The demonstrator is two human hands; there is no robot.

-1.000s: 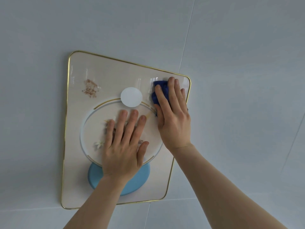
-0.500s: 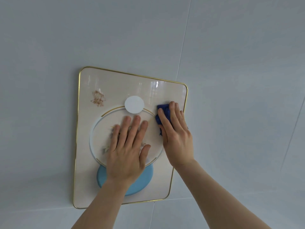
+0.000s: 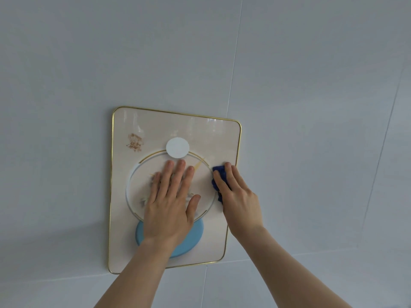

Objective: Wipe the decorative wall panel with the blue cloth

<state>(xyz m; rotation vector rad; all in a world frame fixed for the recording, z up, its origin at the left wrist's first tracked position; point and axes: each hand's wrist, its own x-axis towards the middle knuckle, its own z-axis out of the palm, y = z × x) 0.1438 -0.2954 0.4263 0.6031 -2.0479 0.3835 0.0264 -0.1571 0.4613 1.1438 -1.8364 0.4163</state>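
Two hands, one cloth, one panel. Item: the decorative wall panel (image 3: 175,130), cream and glossy with a thin gold rim, mounted flat on a pale tiled wall (image 3: 311,107); its face carries a large ringed circle (image 3: 205,187), a small white disc (image 3: 177,147) at the ring's top, a light blue disc (image 3: 191,241) at its foot, and a brownish speckled patch (image 3: 134,142) near the upper left corner, whether motif or dirt I cannot tell. Item: my left hand (image 3: 171,203), spread wide and empty, palm flat on the middle of the ringed circle, there I judge to steady the panel against the wall so that rubbing does not rock it. Item: my right hand (image 3: 239,196), fingers laid flat over the blue cloth (image 3: 219,174), which is bunched small and pressed to the panel's right side, at the ring's right edge and near the gold rim; only its left and upper edges show past my fingers. The flat hand spreads pressure through the cloth rather than pinching it. Condition: the right strip is in hand; the left half, the bottom and the area under my bracing palm I judge still to do, the last requiring that hand to shift. Caution: the cloth sits near the rim, where a stroke could slip off onto the tile.
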